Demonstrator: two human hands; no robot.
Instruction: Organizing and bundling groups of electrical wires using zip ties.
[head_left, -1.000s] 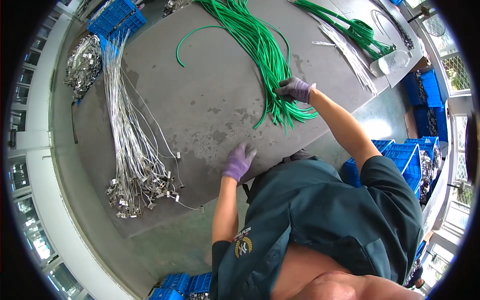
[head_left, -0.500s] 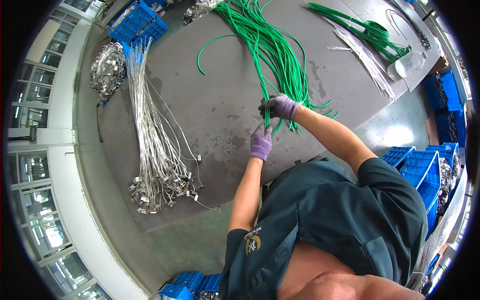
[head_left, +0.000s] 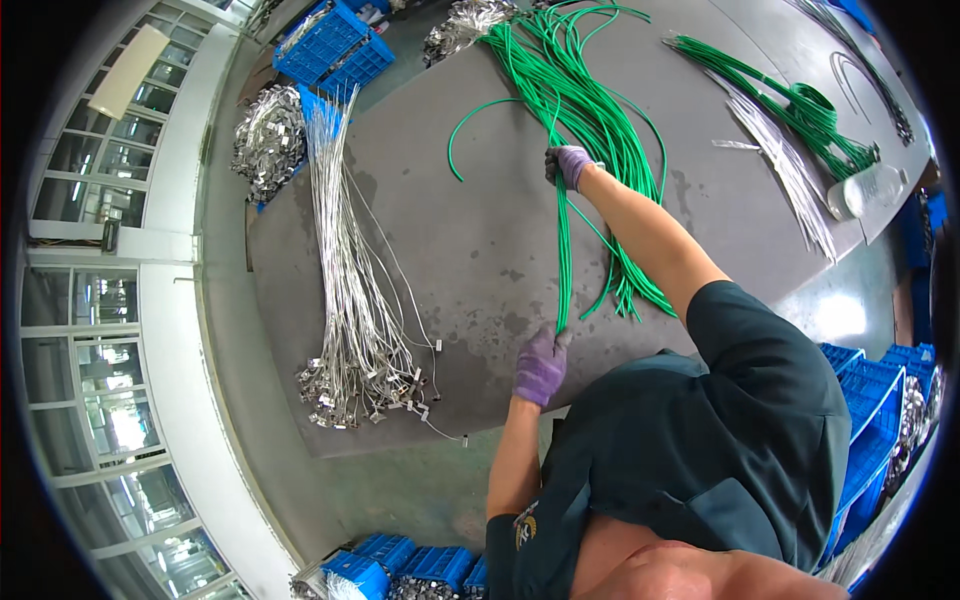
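Several green cables (head_left: 564, 255) run taut between my two gloved hands, split off from the larger loose green bundle (head_left: 612, 125) on the grey table. My left hand (head_left: 541, 365), in a purple glove, is closed on their near ends by the table's front edge. Farther up the same strands, my right hand (head_left: 571, 166) is closed around them, its dark glove fingers curled and partly hidden. Beneath my right forearm, the other green ends lie fanned out on the table. One green strand curves away to the left of the bundle.
White cables (head_left: 345, 250) with small connectors lie along the table's left side. To the right are a tied green coil (head_left: 810, 112), white strips (head_left: 785, 165) and a clear plastic bottle (head_left: 868, 190). Blue crates (head_left: 335, 48) stand behind the table; more (head_left: 870, 410) are at right.
My right hand has slid up and away along the green cables, while my left hand has drawn their ends nearer to me. The hands are now far apart, and the whole view has shifted.
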